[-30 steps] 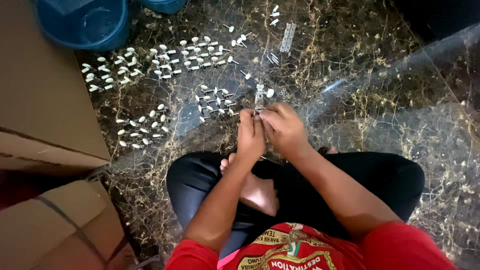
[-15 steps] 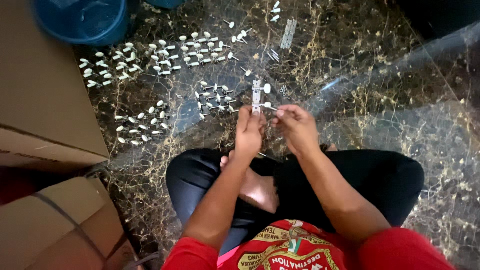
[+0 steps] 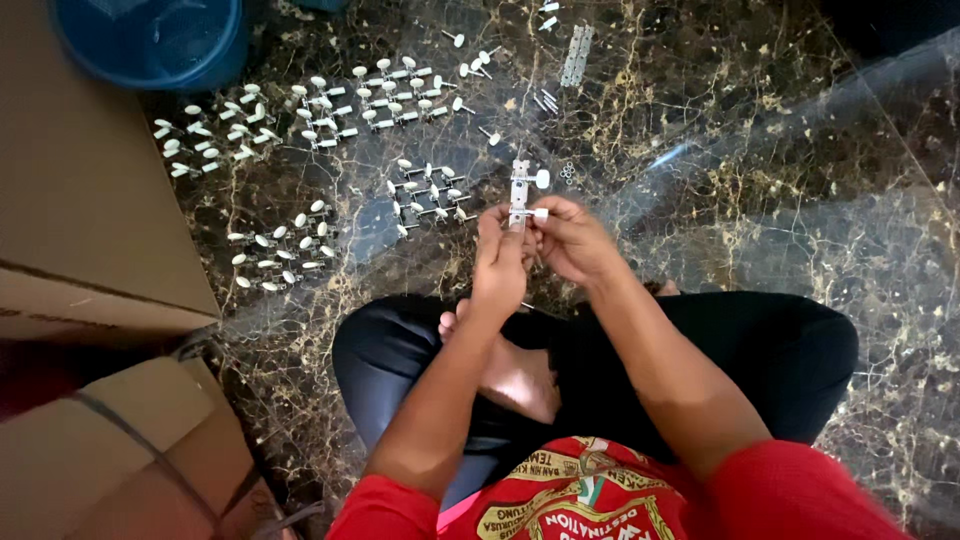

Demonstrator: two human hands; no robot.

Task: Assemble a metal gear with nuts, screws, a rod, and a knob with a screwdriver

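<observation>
I sit cross-legged on a dark marble floor [image 3: 760,170]. My left hand [image 3: 500,262] and my right hand [image 3: 572,240] meet above my legs and together hold a small metal strip with white-knobbed pegs [image 3: 522,190]. The strip stands upright between my fingertips. Two white knobs stick out to its right. My right fingers pinch the lower peg. Just past the strip, small metal rings [image 3: 568,172] lie on the floor.
Several finished peg sets lie in groups on the floor: far left [image 3: 205,135], centre back [image 3: 385,95], middle [image 3: 430,195], lower left [image 3: 280,248]. A bare metal strip [image 3: 576,55] lies further back. A blue bucket [image 3: 160,40] and cardboard boxes [image 3: 80,220] stand left.
My hands with the strip have moved slightly, and the camera view has shifted a little. The strip stays held by both hands.
</observation>
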